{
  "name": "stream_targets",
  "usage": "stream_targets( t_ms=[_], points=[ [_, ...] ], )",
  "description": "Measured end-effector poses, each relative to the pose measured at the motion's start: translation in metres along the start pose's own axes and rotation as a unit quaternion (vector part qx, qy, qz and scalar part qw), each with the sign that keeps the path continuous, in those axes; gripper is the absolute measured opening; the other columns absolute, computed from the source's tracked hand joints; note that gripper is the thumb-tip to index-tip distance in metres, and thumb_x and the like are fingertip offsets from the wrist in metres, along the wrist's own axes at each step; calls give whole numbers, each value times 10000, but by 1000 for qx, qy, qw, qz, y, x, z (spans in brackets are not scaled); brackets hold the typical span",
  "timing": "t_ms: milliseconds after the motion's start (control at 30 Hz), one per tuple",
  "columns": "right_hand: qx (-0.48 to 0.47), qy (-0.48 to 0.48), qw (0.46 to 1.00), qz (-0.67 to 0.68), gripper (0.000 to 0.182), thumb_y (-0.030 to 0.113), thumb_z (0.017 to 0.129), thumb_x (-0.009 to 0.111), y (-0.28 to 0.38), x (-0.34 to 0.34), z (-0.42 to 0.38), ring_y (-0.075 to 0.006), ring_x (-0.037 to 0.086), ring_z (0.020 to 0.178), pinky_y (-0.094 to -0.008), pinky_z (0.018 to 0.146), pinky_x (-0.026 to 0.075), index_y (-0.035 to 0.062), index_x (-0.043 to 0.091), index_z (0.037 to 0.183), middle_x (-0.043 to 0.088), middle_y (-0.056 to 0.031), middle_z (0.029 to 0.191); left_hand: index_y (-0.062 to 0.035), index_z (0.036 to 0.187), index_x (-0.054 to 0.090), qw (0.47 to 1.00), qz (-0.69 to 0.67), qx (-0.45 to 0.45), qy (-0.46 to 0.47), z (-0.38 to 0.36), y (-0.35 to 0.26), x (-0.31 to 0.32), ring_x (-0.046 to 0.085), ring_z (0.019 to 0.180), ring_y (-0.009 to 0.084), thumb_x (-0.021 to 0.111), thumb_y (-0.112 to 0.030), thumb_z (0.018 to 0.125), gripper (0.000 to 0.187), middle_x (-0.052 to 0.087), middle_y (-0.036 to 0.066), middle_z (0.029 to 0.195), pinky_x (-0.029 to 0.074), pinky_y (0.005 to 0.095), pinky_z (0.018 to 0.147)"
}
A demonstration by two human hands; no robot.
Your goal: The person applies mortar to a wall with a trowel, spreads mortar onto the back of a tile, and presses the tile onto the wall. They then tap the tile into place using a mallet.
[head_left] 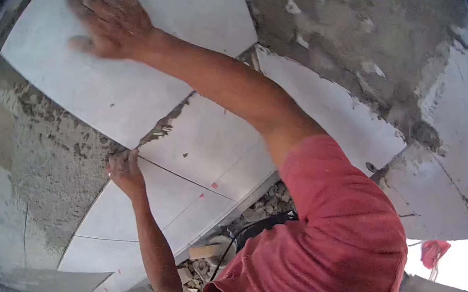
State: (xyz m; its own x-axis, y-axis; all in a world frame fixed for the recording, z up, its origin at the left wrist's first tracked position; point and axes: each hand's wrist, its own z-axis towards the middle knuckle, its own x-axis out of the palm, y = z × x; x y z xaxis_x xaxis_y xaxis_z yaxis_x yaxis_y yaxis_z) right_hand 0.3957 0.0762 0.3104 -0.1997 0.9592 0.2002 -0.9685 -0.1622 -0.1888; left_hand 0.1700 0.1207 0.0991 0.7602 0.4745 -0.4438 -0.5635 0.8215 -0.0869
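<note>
My right hand (108, 20) is spread flat over a large white wall tile (151, 100), back of the hand towards me and fingers blurred by motion. At that tile's lower corner is my left hand (126, 173), its fingers bent together and the thumb tip near the joint. Whether something small is between those fingers is hidden. Below the joint lies another white tile (156, 195), close under the left hand. A neighbouring white tile (211, 137) sits beside the large one, with a ragged mortar-filled gap (163, 125) between them.
Rough grey mortar (61, 153) covers the wall left of the tiles, and bare cement (343, 36) shows at the upper right. Broken rubble (271, 201) lies along the tiles' lower edge, near a dark cable (225, 257). More white tiles (461, 123) stand at the right.
</note>
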Motion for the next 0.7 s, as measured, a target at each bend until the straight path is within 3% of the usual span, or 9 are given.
stream_targets(
  t_ms=[67,167,300,367,400,467,600,633,700],
  points=[
    [42,29,999,-6,735,596,813,468,-11,25,-18,-332,316,1302,-704,988,88,61,402,1313,357,-172,1386,-33,742,647,999,-8,-34,29,0,-5,-11,545,755,262,709,-136,732,120,621,87,759,354,410,811],
    [12,19,998,-50,749,590,806,477,-8,12,-12,-328,297,1315,-689,1005,78,56,391,1324,331,-167,1409,-14,754,645,998,1,-51,25,-6,12,-1,542,755,281,699,-155,752,151,617,104,761,352,428,822],
    [63,21,998,-11,691,528,833,478,-13,14,-32,-345,262,1330,-694,1003,55,45,393,1320,297,-193,1423,-1,770,644,999,28,-39,16,-6,4,-11,535,759,304,691,-156,765,161,610,120,759,359,447,813],
    [68,77,995,-17,685,518,838,478,-14,9,-28,-363,238,1335,-659,1029,76,26,397,1309,279,-217,1424,0,781,648,998,51,-7,21,-7,11,-2,534,761,298,688,-149,768,154,609,115,771,362,448,814],
    [121,49,989,68,706,495,836,505,-9,-1,-40,-388,206,1339,-600,1064,95,4,365,1323,253,-235,1428,-5,785,651,997,64,42,7,-10,18,0,539,756,265,691,-146,766,148,611,97,767,361,421,808],
    [178,22,977,120,719,449,846,524,4,-47,-78,-415,187,1338,-557,1082,102,-9,304,1354,221,-263,1429,-6,788,651,999,33,8,5,-3,-3,-1,537,759,254,689,-149,769,149,609,92,764,359,413,804],
    [203,119,972,22,727,365,818,579,-12,-113,-160,-445,165,1337,-603,1055,105,-83,300,1319,184,-305,1426,-16,785,649,999,10,-50,20,-1,-9,-8,533,765,241,687,-148,771,138,602,75,749,356,396,794],
    [202,117,972,20,727,365,818,579,-21,-122,-150,-445,165,1337,-603,1055,105,-83,300,1319,184,-305,1426,-16,785,649,999,9,-47,18,-2,-6,-8,533,765,241,687,-148,771,138,602,75,749,356,396,794],
    [91,49,994,-38,691,374,828,564,-42,-138,-115,-469,243,1286,-614,1030,146,-90,329,1283,250,-303,1388,-31,765,642,999,16,-41,27,-4,2,-4,528,760,237,690,-139,768,118,599,51,742,353,401,800]
  ],
)
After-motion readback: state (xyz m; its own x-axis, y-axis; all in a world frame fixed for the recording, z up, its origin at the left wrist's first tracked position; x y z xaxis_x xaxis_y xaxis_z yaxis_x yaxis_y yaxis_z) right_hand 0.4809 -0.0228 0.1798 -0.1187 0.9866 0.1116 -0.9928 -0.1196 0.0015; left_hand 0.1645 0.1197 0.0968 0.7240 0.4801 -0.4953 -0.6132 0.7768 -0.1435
